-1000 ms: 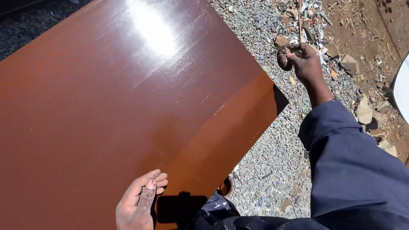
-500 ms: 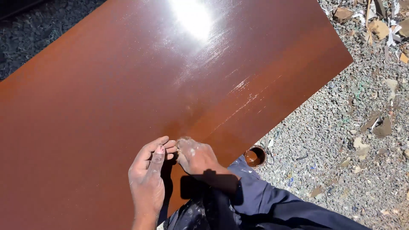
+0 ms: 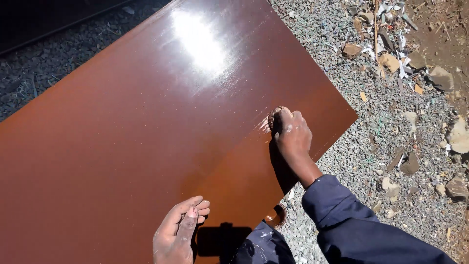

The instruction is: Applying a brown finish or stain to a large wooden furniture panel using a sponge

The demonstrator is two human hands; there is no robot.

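A large glossy red-brown board (image 3: 146, 137) lies flat on gravel and fills most of the view. My right hand (image 3: 292, 133) is closed on a small brown-stained pad (image 3: 273, 117) and presses it onto the board near its right edge, where the surface looks wet. My left hand (image 3: 178, 232) rests at the board's near edge with its fingers loosely together and nothing in it. A small round tin of brown liquid (image 3: 276, 215) sits on the gravel just off the near edge, partly hidden by my dark blue sleeve and knee.
Grey gravel (image 3: 371, 146) surrounds the board on the right. Stones, wood scraps and white paper bits (image 3: 391, 54) lie at the upper right on bare earth. A dark shaded strip (image 3: 39, 24) runs along the top left.
My right hand has gone from beside my left hand at the near edge out to the board's right side, pad pressed down. My left hand has stayed at the near edge.
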